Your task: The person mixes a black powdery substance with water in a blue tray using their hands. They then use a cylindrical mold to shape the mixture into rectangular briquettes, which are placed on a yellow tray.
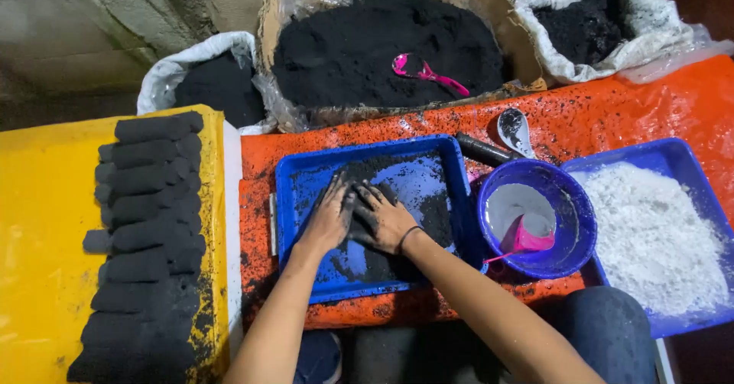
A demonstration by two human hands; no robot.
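Orange table by concrete wall; left hand and right hand flat, fingers spread, pressing black powder in blue tray.

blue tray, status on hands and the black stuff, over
Left hand and right hand flat, pressing black powder in blue tray. Nothing gripped. Purple bowl close on right.

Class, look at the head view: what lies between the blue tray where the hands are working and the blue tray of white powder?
In the head view, a round blue bowl holding grey liquid and a pink scoop sits between the blue tray and the white-powder tray.
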